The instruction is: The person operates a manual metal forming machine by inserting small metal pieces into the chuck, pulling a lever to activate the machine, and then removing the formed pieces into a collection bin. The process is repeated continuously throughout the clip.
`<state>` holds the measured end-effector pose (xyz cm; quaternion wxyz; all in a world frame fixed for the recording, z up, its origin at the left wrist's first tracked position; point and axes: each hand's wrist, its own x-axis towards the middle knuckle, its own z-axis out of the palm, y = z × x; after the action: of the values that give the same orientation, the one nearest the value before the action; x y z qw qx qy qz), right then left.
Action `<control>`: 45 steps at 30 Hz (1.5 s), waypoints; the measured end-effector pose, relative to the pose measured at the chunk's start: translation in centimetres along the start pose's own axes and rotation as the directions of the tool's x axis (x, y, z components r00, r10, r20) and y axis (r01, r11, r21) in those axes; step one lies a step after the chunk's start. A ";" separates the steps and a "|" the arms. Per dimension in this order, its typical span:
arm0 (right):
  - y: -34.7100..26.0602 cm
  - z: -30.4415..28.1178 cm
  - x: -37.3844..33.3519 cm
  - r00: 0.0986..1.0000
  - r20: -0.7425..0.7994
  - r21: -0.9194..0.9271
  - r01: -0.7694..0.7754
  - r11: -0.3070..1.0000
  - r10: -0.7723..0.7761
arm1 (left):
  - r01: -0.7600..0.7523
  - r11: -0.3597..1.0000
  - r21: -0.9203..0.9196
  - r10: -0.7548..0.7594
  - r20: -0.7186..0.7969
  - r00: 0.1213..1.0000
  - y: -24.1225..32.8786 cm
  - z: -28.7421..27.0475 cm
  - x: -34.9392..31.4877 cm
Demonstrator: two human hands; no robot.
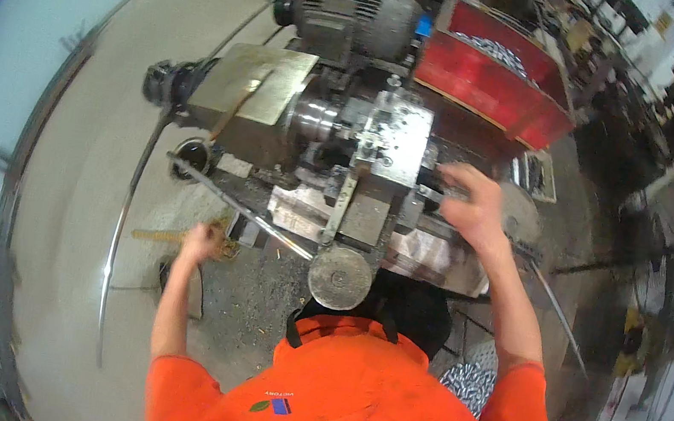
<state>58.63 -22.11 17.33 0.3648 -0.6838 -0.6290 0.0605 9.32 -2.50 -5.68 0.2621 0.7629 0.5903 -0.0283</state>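
Note:
A small lathe stands before me, with a round chuck [315, 119] and a metal tool block [397, 140] to its right. My right hand [473, 202] is just right of the tool block; its fingers are bent and apart, with nothing visible between them. My left hand [201, 243] is low on the left, its blurred fingers curled closed. Whether it grips anything is hidden. A yellowish strip [157, 234] lies beside that hand. A long metal bar [246, 211] slants from a dark round pot [191, 157] toward a round metal disc [339, 278] in front of me.
Behind the lathe are an electric motor [355, 19] and a red bin [493, 77] of small metal parts. A flat metal cover [245, 81] tops the headstock. Another heap of small metal parts [467, 386] lies by my right side. A thin rod [559, 319] slants at the right.

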 end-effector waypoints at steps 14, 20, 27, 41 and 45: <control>-6.0 13.8 12.4 0.936 0.346 -0.308 0.182 0.934 -0.068 | 0.462 0.864 -0.198 -0.486 -0.565 0.667 -2.6 -11.6 -13.2; -5.7 12.5 12.0 0.950 0.303 -0.409 0.195 0.892 -0.069 | 0.469 0.875 -0.115 -0.439 -0.594 0.673 4.2 -9.5 -14.8; -0.1 -1.3 13.9 0.984 -0.097 -0.388 0.103 0.916 -0.151 | 0.433 0.901 -0.029 -0.351 -0.636 0.687 2.3 -9.3 -13.5; 9.3 -11.2 -10.4 0.937 -0.274 -0.305 -0.300 0.904 0.218 | -0.498 0.854 -0.152 0.426 -0.345 0.836 21.0 -3.6 -1.8; 12.2 -12.3 -26.0 0.548 -0.130 -0.107 -0.836 0.538 0.826 | -0.333 0.932 -0.145 0.357 0.190 0.915 24.1 -3.6 -0.7</control>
<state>70.02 -50.16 9.47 0.2573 -0.9281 -0.2200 0.1552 30.18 -5.56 6.46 0.3661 0.8322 0.4154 -0.0306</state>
